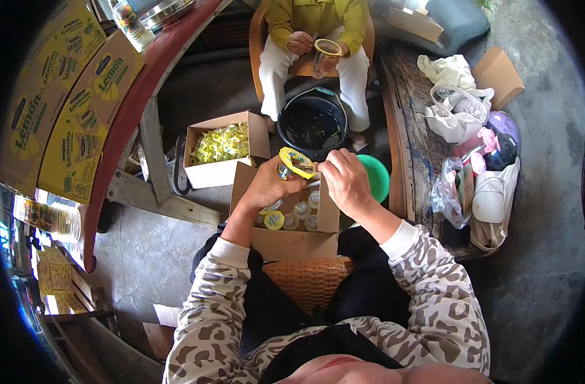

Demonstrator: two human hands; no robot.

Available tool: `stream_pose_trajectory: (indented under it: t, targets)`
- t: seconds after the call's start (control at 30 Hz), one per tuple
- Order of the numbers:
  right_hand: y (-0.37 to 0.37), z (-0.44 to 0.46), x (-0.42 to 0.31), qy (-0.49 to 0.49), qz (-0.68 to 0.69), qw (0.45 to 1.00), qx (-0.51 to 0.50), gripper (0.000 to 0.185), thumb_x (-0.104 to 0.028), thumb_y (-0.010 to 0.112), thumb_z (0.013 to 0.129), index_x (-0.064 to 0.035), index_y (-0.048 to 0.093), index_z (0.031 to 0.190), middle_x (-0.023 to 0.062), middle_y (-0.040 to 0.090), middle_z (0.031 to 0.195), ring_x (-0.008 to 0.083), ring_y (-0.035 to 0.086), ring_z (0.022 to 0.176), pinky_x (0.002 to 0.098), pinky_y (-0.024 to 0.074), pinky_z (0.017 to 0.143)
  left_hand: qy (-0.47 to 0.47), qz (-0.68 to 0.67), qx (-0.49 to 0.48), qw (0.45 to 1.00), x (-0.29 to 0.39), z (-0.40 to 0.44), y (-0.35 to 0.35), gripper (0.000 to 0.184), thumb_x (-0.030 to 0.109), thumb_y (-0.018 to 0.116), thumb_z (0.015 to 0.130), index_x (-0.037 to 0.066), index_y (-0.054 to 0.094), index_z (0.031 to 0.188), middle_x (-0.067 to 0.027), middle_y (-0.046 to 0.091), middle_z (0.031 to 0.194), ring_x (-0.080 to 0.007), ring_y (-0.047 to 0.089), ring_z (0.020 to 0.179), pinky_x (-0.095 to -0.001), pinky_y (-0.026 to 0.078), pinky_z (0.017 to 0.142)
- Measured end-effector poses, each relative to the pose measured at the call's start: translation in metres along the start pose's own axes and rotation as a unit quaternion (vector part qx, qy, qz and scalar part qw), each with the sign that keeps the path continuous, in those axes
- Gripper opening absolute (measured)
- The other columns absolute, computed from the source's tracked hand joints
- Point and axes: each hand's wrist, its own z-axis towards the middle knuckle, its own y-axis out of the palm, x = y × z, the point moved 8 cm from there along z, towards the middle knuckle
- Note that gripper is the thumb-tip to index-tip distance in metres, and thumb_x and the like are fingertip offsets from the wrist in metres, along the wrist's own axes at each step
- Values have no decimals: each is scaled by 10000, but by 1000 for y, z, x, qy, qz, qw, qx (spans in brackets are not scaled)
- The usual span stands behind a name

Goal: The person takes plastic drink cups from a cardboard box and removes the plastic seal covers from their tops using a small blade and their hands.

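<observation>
My left hand (271,184) is wrapped round a clear plastic cup with a yellow printed film lid (297,161), tilted over a cardboard box. Beside the cup's right rim, my right hand (349,181) is closed in a pinch; whatever sits between its fingertips is hidden. Below both hands stands the open cardboard box (329,214) with several clear cups in it, one showing a yellow lid (274,220). Just beyond the cup is a black bucket (313,123) holding dark liquid and a few yellow bits.
A carton (219,171) full of yellow-green film scraps (222,144) stands left of the bucket. At right are a green basin (373,178) and a bench with bags (459,112). A seated person (315,38) opposite holds a yellow-rimmed cup (324,56). Lemon drink cartons (91,118) line the left.
</observation>
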Motion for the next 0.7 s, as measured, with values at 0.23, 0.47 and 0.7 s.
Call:
stream_pose_trajectory:
  t: [0.23, 0.47, 0.7]
  targets:
    - [9, -7, -6, -24, -23, 999, -11, 91, -35, 653, 789, -45, 609, 868, 60, 511, 853, 230, 538, 819, 362, 446, 690, -111, -93, -98, 985, -21, -5, 9, 411, 109, 794, 738, -7, 637, 1099, -44, 682, 876, -110, 620, 810, -282, 514, 739]
    - [21, -9, 30, 158, 166, 973, 14, 180, 88, 649, 745, -42, 627, 867, 89, 522, 862, 301, 565, 836, 427, 482, 722, 46, 4, 6, 999, -2, 3, -3, 445, 182, 821, 748, 15, 625, 1111, -67, 673, 972, -155, 638, 839, -324, 524, 787]
    - [1, -2, 17, 74, 82, 993, 30, 130, 35, 685, 767, -57, 634, 843, 54, 522, 838, 247, 562, 810, 386, 474, 706, 105, 194, 61, 973, 15, 0, -13, 586, 256, 840, 707, 0, 570, 1160, -189, 683, 1075, -297, 682, 1001, -369, 523, 870]
